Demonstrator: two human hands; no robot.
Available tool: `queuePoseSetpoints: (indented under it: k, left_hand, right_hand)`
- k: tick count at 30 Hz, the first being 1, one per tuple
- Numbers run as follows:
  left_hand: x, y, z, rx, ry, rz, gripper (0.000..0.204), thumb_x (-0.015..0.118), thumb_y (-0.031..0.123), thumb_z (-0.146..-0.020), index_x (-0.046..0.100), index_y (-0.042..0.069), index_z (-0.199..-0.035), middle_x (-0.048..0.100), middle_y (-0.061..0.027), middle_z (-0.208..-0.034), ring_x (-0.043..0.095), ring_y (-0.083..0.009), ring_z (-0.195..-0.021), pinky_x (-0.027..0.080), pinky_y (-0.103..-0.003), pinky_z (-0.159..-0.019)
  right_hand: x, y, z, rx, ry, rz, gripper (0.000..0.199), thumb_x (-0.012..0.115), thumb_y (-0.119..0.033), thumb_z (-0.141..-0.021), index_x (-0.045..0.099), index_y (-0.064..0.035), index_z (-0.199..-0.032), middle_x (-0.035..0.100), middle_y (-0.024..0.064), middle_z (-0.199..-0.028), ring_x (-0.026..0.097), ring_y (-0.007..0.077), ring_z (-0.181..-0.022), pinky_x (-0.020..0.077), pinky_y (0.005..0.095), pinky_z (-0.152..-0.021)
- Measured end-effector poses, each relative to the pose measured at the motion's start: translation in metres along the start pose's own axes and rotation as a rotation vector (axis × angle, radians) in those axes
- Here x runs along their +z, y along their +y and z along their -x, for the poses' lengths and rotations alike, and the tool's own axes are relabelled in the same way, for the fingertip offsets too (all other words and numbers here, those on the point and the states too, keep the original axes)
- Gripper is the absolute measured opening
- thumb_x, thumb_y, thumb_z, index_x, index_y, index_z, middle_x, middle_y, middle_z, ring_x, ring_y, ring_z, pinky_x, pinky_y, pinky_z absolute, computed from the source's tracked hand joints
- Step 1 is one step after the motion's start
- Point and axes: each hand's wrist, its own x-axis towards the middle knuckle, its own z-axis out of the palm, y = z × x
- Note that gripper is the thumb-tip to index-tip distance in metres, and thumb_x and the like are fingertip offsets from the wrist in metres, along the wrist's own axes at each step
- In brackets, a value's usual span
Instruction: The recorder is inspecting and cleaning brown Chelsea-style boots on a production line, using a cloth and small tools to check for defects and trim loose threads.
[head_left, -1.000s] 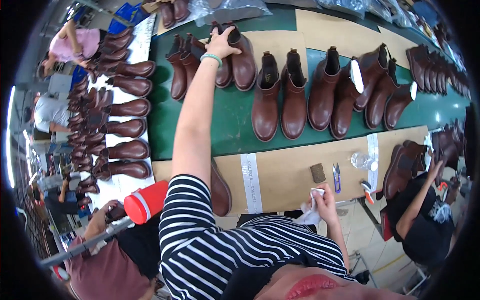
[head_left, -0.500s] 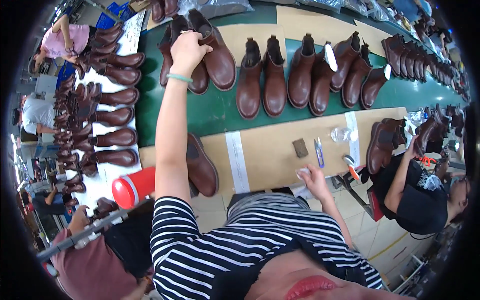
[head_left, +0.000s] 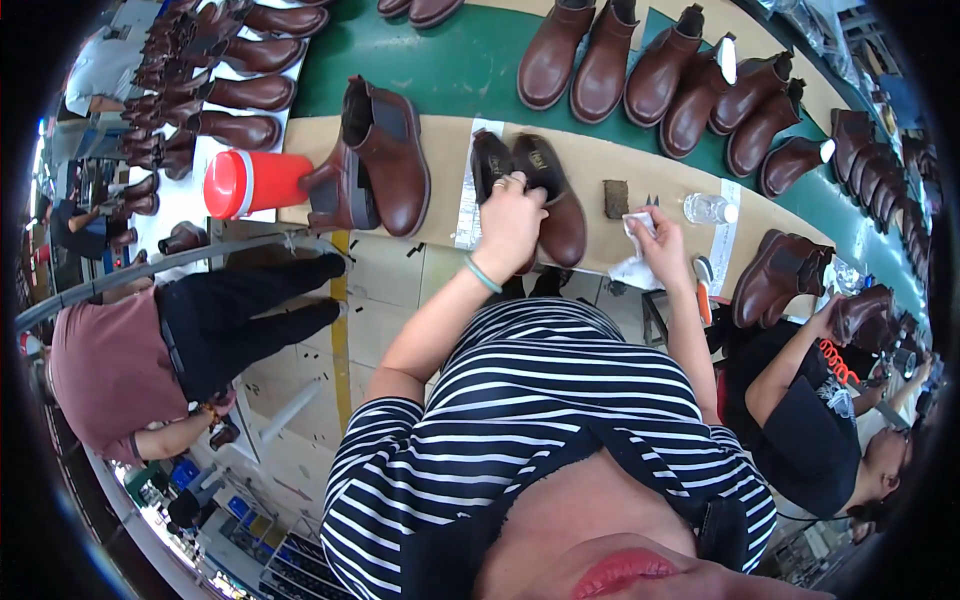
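My left hand (head_left: 512,222) is closed on a pair of brown ankle boots (head_left: 565,228) in front of me. Its fingers grip near their tops, and the hand covers much of the left boot. The boots' dark openings face up, with gold-coloured marks inside. In my right hand (head_left: 660,248) is a crumpled white cloth or tissue (head_left: 633,270), pinched between the fingers. Just beyond that hand lies a small brown block (head_left: 615,198), with a clear bottle (head_left: 708,208) to its right. Another pair of brown ankle boots (head_left: 392,170) stands left of my left hand.
A red container with a white band (head_left: 230,185) stands at the bench's left end. Rows of brown boots (head_left: 660,75) occupy the green surface (head_left: 440,70) beyond the cardboard. A co-worker (head_left: 820,390) sits at the right, another person (head_left: 120,370) stands at the left.
My left hand has come back from the far left to the cardboard, bringing a pair of boots. My right hand has risen with the white cloth. The view has shifted.
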Motion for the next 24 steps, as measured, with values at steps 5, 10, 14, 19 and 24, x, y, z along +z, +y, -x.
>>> queuePoseSetpoints:
  k: [5, 10, 14, 19, 24]
  left_hand:
    - [-0.064, 0.008, -0.005, -0.203, 0.089, 0.26, 0.052, 0.076, 0.029, -0.075, 0.057, 0.006, -0.118, 0.053, -0.0236, -0.115, 0.055, -0.0391, -0.101, 0.047, -0.043, -0.084]
    - [-0.057, -0.044, -0.053, 0.074, 0.294, 0.052, 0.048, 0.08, 0.032, -0.068, 0.066, 0.012, -0.109, 0.052, -0.0138, -0.124, 0.037, -0.0372, -0.126, 0.028, -0.051, -0.105]
    - [-0.005, -0.049, -0.07, -0.042, 0.243, 0.376, 0.029, 0.079, 0.025, -0.068, 0.073, 0.019, -0.096, 0.051, -0.0045, -0.128, 0.025, -0.0351, -0.136, 0.008, -0.07, -0.105]
    - [0.01, -0.061, -0.077, -0.131, 0.266, 0.349, 0.012, 0.077, 0.024, -0.07, 0.075, 0.021, -0.081, 0.057, 0.0066, -0.122, 0.027, -0.0312, -0.135, 0.006, -0.074, -0.101]
    - [0.005, -0.056, -0.077, -0.09, 0.325, 0.46, 0.007, 0.078, 0.022, -0.068, 0.073, 0.023, -0.072, 0.057, 0.0106, -0.115, 0.028, -0.0291, -0.134, -0.001, -0.076, -0.1]
  right_hand:
    - [0.005, -0.019, -0.015, 0.046, -0.031, -0.158, 0.017, 0.066, -0.014, -0.088, 0.065, 0.0008, -0.098, 0.062, 0.0004, -0.076, 0.053, 0.0061, -0.068, 0.0424, 0.0218, -0.06]
    - [0.029, -0.061, -0.06, -0.076, -0.119, -0.098, 0.015, 0.07, -0.012, -0.084, 0.066, 0.0004, -0.092, 0.064, 0.0008, -0.08, 0.055, 0.0047, -0.071, 0.0428, 0.0206, -0.061]
    - [0.07, -0.098, -0.098, -0.238, -0.159, -0.097, 0.018, 0.074, -0.012, -0.08, 0.067, 0.0006, -0.091, 0.065, 0.0021, -0.08, 0.056, 0.0054, -0.072, 0.0448, 0.0212, -0.065]
    - [0.106, -0.129, -0.11, -0.306, -0.059, 0.226, 0.018, 0.074, -0.01, -0.078, 0.067, 0.0017, -0.089, 0.067, 0.0042, -0.076, 0.058, 0.0082, -0.07, 0.0472, 0.026, -0.063]
    - [0.081, -0.095, -0.132, -0.191, -0.08, 0.169, 0.015, 0.072, -0.007, -0.078, 0.067, 0.0021, -0.088, 0.066, 0.0034, -0.077, 0.057, 0.0072, -0.069, 0.046, 0.0241, -0.062]
